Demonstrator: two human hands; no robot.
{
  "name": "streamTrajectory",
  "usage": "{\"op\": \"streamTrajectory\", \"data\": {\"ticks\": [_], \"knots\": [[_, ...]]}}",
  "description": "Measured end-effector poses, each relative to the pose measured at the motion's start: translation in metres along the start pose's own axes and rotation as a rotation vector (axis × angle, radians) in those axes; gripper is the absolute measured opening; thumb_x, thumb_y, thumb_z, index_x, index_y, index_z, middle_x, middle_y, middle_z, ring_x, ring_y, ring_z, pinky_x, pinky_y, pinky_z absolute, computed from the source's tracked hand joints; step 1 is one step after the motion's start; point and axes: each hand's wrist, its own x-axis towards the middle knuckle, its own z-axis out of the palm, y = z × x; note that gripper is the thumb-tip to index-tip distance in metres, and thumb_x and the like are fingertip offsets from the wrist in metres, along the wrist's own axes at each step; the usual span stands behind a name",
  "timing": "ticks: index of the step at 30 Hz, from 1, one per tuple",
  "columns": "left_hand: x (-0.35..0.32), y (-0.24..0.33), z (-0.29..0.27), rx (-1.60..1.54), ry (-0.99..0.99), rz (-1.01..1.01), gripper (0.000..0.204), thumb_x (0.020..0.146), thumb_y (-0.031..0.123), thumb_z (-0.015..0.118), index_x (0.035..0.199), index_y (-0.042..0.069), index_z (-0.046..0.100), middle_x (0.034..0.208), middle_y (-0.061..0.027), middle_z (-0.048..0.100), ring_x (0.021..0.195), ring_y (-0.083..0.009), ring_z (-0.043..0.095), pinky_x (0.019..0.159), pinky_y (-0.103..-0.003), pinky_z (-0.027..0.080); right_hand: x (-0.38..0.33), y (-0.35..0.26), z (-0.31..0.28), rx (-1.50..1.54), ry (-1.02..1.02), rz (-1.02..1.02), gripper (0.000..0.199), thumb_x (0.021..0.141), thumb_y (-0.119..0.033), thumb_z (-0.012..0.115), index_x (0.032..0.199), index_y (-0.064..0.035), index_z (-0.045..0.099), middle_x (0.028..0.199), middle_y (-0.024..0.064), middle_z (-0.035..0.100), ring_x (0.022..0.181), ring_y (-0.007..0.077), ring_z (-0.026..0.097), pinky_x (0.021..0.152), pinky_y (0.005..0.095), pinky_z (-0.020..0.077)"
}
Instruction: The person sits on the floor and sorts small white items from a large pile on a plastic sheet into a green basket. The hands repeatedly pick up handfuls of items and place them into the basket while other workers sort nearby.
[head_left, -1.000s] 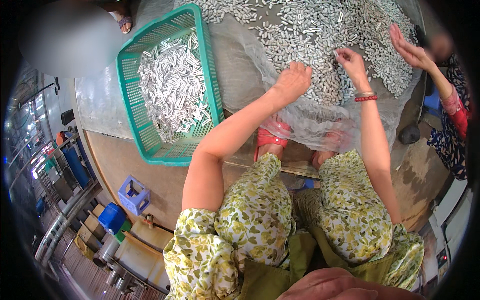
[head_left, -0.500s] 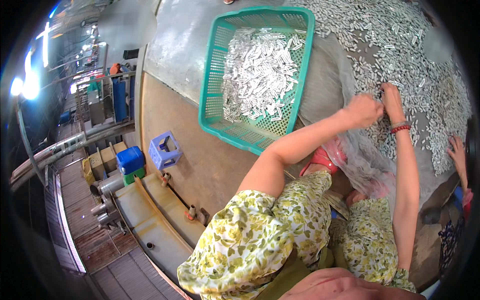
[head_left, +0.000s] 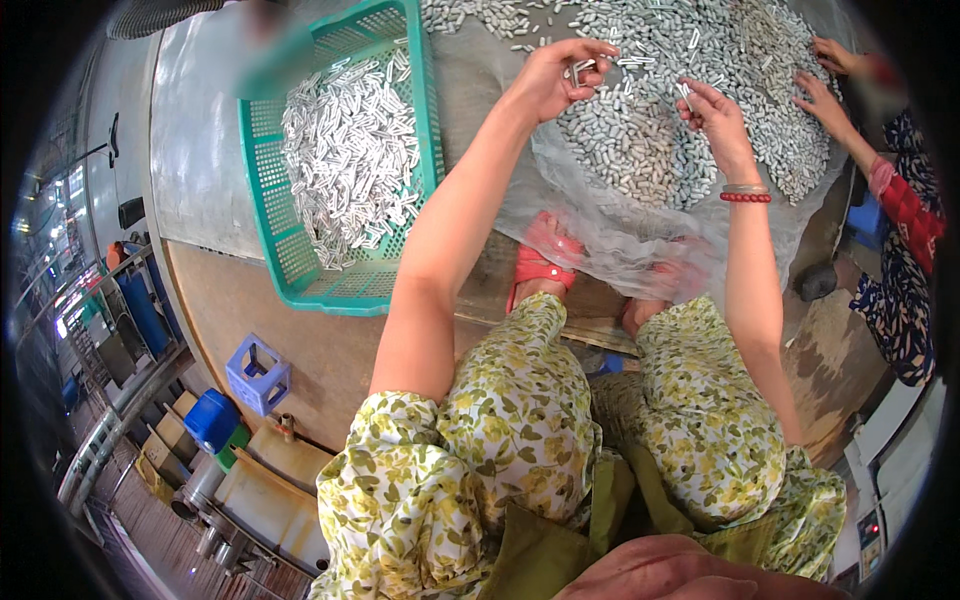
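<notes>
Two hands work over the pile (head_left: pixel 680 110) on the sheet (head_left: pixel 600 230): left hand (head_left: pixel 560 80) pinches a few pieces (head_left: pixel 578 70), right hand (head_left: pixel 715 120) fingertips pinch at pieces. Best to grip lightly and drop into the basket (head_left: pixel 300 270) at the sheet's left edge.

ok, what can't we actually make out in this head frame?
- Left hand: pinches some small silver pieces; count too small to tell.
- Right hand: fingertips over the pile; grip unclear.
- Feet: blurred under the clear plastic sheet.
- Green basket: far corner blurred.
</notes>
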Motion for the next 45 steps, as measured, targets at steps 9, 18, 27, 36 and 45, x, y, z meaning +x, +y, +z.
{"op": "streamTrajectory", "data": {"ticks": [9, 18, 27, 36, 45], "knots": [[0.059, -0.089, 0.001, 1.670, -0.004, 0.070, 0.024, 0.071, 0.036, 0.068, 0.084, 0.016, 0.069, 0.081, -0.0102, 0.066, 0.078, -0.0288, 0.062, 0.071, -0.039, 0.048, -0.010, 0.002, -0.006, 0.399, -0.066, 0.034, 0.017, 0.088, -0.023, 0.055, 0.094, -0.0077, 0.055, 0.067, 0.0007, 0.045, 0.063, 0.0145, 0.046, 0.058, 0.0278, 0.0387], [0.034, -0.030, -0.055, 1.905, 0.425, 0.230, 0.013, 0.075, 0.022, 0.064, 0.087, 0.018, 0.067, 0.083, -0.0088, 0.065, 0.079, -0.0285, 0.063, 0.068, -0.041, 0.050, -0.023, 0.037, 0.055, -1.055, -0.092, -0.443, 0.029, 0.083, -0.028, 0.057, 0.111, -0.0188, 0.058, 0.088, 0.0134, 0.061, 0.082, 0.0321, 0.060, 0.070, 0.0416, 0.0485], [0.042, -0.046, -0.039, 2.130, 0.381, 0.211, 0.013, 0.069, 0.002, 0.063, 0.081, 0.005, 0.065, 0.088, -0.0135, 0.064, 0.079, -0.0298, 0.065, 0.065, -0.038, 0.053, -0.008, 0.054, -0.063, -1.130, 0.241, 0.099, 0.038, 0.080, -0.031, 0.061, 0.118, -0.0308, 0.057, 0.098, 0.0141, 0.065, 0.091, 0.0330, 0.061, 0.077, 0.0400, 0.0486], [0.053, -0.044, -0.033, 1.877, 0.559, 0.154, 0.020, 0.074, 0.017, 0.055, 0.078, 0.000, 0.065, 0.082, -0.0200, 0.065, 0.079, -0.0354, 0.064, 0.069, -0.044, 0.051, 0.042, 0.024, 0.010, -0.919, 0.082, -0.501, 0.022, 0.083, -0.022, 0.055, 0.102, -0.0153, 0.066, 0.092, 0.0162, 0.064, 0.085, 0.0343, 0.061, 0.075, 0.0406, 0.0485], [0.045, 0.013, 0.002, 0.355, 0.199, 0.043, 0.025, 0.080, 0.023, 0.047, 0.079, 0.001, 0.059, 0.065, 0.0001, 0.047, 0.053, -0.0121, 0.041, 0.043, -0.023, 0.029, 0.046, 0.023, 0.070, -1.421, 0.011, -0.441, 0.010, 0.075, -0.007, 0.054, 0.076, -0.0006, 0.061, 0.076, 0.0202, 0.063, 0.076, 0.0354, 0.063, 0.063, 0.0456, 0.0498]]}}
